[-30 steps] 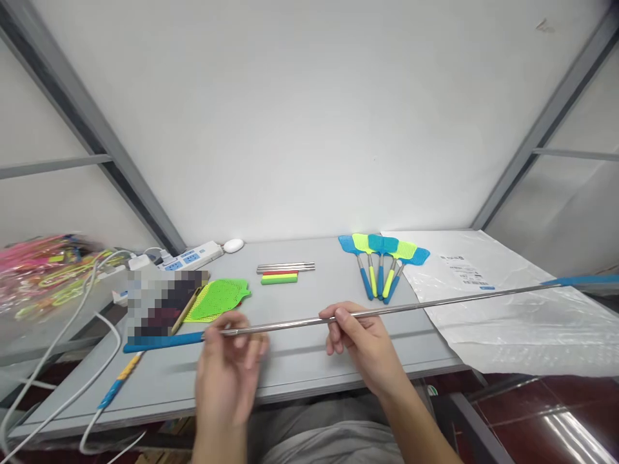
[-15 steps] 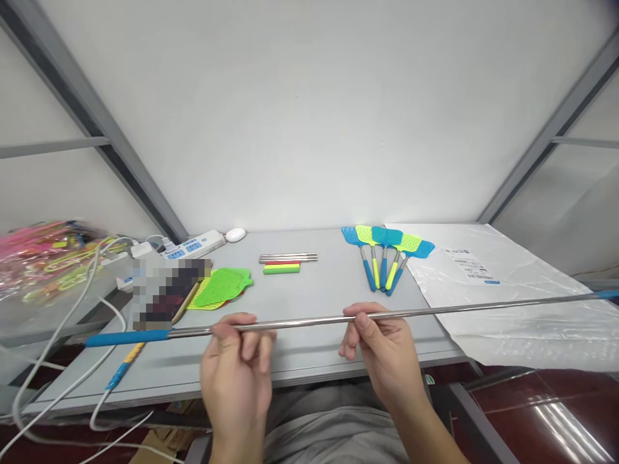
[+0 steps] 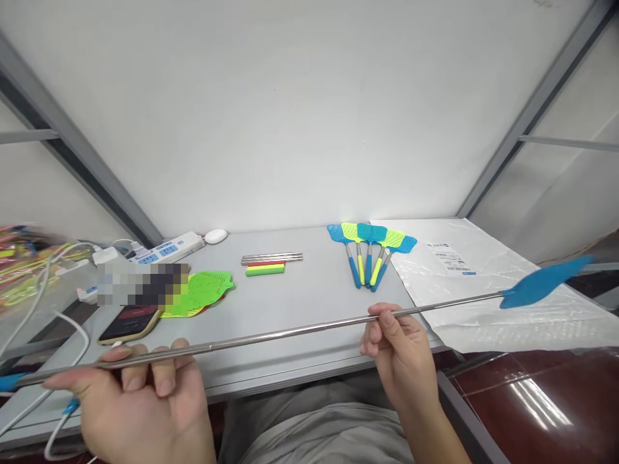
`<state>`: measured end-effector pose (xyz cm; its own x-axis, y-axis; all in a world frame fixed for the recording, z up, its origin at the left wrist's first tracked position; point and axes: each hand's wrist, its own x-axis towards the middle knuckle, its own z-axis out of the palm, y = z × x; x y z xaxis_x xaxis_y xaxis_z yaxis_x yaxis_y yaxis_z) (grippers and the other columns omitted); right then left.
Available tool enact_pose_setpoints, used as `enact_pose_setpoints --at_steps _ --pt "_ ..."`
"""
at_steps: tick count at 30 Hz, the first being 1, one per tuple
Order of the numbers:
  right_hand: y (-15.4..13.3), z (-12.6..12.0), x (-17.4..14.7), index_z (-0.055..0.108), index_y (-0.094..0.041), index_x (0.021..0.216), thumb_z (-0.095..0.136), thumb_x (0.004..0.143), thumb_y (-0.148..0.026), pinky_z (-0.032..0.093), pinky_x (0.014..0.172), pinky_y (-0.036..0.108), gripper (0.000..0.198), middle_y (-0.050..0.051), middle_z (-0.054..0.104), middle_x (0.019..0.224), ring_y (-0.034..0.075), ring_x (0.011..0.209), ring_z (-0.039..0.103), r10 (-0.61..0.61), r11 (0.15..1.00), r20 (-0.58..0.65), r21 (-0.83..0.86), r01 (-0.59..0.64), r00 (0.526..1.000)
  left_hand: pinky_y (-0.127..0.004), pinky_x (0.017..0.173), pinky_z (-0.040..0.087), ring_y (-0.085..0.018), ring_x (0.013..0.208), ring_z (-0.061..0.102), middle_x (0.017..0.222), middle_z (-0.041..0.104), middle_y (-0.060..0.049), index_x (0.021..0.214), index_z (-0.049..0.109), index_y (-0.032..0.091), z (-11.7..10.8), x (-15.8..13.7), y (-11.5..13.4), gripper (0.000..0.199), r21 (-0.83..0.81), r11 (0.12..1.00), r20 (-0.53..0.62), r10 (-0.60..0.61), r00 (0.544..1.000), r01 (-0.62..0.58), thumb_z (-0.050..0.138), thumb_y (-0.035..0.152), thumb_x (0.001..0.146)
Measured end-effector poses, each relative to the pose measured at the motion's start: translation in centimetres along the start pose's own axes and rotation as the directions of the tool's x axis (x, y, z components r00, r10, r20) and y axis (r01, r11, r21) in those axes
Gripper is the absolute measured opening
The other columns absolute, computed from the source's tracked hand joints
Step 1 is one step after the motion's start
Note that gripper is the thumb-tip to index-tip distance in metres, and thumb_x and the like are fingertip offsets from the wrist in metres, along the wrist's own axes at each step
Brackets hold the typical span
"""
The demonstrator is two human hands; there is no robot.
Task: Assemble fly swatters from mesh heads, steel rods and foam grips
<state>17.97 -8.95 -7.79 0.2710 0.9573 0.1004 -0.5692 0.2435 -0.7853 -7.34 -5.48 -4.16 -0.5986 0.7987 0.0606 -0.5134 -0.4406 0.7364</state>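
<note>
A fly swatter (image 3: 290, 333) with a long, drawn-out metal rod lies across in front of me. Its blue leaf-shaped head (image 3: 544, 283) is at the right, over the white packaging. The blue handle (image 3: 9, 381) runs out of view at the left edge. My left hand (image 3: 145, 406), palm up, holds the rod near the handle between thumb and fingers. Farther along, my right hand (image 3: 401, 351) pinches the rod with thumb and fingertips. Beyond it, several blue and yellow-green fly swatters (image 3: 370, 258) lie fanned out on the table.
Metal rods (image 3: 271, 258) and coloured tubes (image 3: 265, 270) lie mid-table. Green and yellow swatter heads (image 3: 206, 290) are beside a phone (image 3: 128, 325), partly blurred. A power strip (image 3: 169, 248), white cables and a white mouse-like object (image 3: 215, 236) stand behind. White packaging (image 3: 416, 277) covers the right.
My left hand has moved left along the rod towards the handle. The swatter has shifted left, bringing its blue head into full view. My right hand still pinches the rod.
</note>
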Motion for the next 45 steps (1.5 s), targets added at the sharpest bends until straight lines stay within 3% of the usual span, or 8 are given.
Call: enact_pose_setpoints --at_steps 4,7,10,14,28,34,41,45 --pt "-0.4 0.3 0.6 0.071 -0.020 0.087 0.067 0.087 -0.035 0.049 0.050 0.022 0.016 -0.003 0.060 0.056 0.009 0.048 0.058 -0.007 1.000 0.000 0.022 0.007 1.000 -0.018 0.043 0.040 -0.007 0.038 0.016 0.050 0.032 0.009 0.076 0.051 0.020 0.6 -0.5 -1.0 0.035 -0.146 0.988 -0.007 -0.052 0.999 0.051 0.050 0.049 0.095" --pt "0.0 1.4 0.6 0.070 -0.019 0.087 0.068 0.087 -0.034 0.048 0.051 0.023 0.015 -0.003 0.062 0.057 0.010 0.049 0.060 0.025 0.999 0.089 -0.027 -0.023 0.996 -0.021 0.060 0.051 -0.006 0.041 0.028 0.056 0.040 0.009 0.087 0.059 0.019 1.7 -2.5 -3.3 0.017 -0.112 0.987 0.063 -0.111 0.992 0.117 0.053 0.033 0.096" --pt "0.9 1.9 0.3 0.070 -0.018 0.088 0.067 0.087 -0.034 0.049 0.053 0.025 0.016 -0.001 0.065 0.058 0.012 0.051 0.062 0.029 0.996 0.135 -0.088 -0.017 0.990 -0.024 0.065 0.052 -0.005 0.042 0.031 0.056 0.037 0.009 0.090 0.062 0.017 2.2 -4.5 -5.2 0.022 -0.022 0.974 0.207 -0.217 0.954 0.226 0.057 0.038 0.093" --pt "1.5 0.8 0.1 0.072 -0.017 0.090 0.068 0.086 -0.035 0.049 0.056 0.027 0.019 0.000 0.066 0.061 0.014 0.054 0.063 0.009 0.984 0.117 -0.178 0.012 0.993 -0.021 0.064 0.049 -0.004 0.043 0.030 0.056 0.034 0.009 0.086 0.062 0.015 2.2 -4.8 -5.4 0.019 -0.010 0.993 0.168 -0.117 0.979 0.120 0.059 0.033 0.092" --pt "-2.9 -3.4 -0.2 0.070 -0.019 0.083 0.072 0.082 -0.037 0.045 0.050 0.024 0.018 -0.002 0.055 0.056 0.010 0.050 0.053 -0.120 0.990 -0.130 -0.094 0.108 0.984 -0.018 0.047 0.035 -0.004 0.042 0.027 0.056 0.033 0.008 0.086 0.064 0.013 2.8 -3.9 -3.5 0.016 -0.054 0.996 0.145 -0.057 0.988 0.066 0.057 0.027 0.093" --pt "-3.9 -5.2 0.6 0.069 -0.019 0.081 0.076 0.076 -0.037 0.041 0.048 0.027 0.021 -0.004 0.049 0.058 0.009 0.050 0.047 -0.167 0.985 -0.293 -0.093 0.146 0.941 -0.019 0.045 0.035 -0.003 0.040 0.028 0.056 0.034 0.010 0.088 0.062 0.013 1.8 -2.7 -3.1 0.019 -0.126 0.986 0.155 -0.086 0.984 0.106 0.064 0.032 0.089" --pt "-4.8 -8.6 2.1 0.069 -0.035 0.073 0.063 0.083 -0.034 0.014 0.046 0.045 0.011 0.000 0.038 0.056 0.010 0.044 0.029 -0.223 0.975 -0.438 -0.084 0.208 0.871 -0.018 0.045 0.034 -0.002 0.038 0.029 0.055 0.034 0.011 0.086 0.059 0.015 -0.1 0.3 -2.1 0.020 -0.221 0.975 0.051 -0.024 0.998 0.034 0.068 0.033 0.086" --pt "-4.6 -8.3 2.8 0.068 -0.034 0.072 0.064 0.084 -0.031 0.016 0.046 0.043 0.014 -0.001 0.035 0.058 0.011 0.047 0.031 -0.248 0.968 -0.455 -0.090 0.233 0.855 -0.018 0.045 0.032 -0.002 0.039 0.027 0.056 0.033 0.010 0.087 0.059 0.016 0.1 -0.5 -3.3 0.018 -0.217 0.976 0.036 -0.023 0.999 0.030 0.067 0.032 0.088"
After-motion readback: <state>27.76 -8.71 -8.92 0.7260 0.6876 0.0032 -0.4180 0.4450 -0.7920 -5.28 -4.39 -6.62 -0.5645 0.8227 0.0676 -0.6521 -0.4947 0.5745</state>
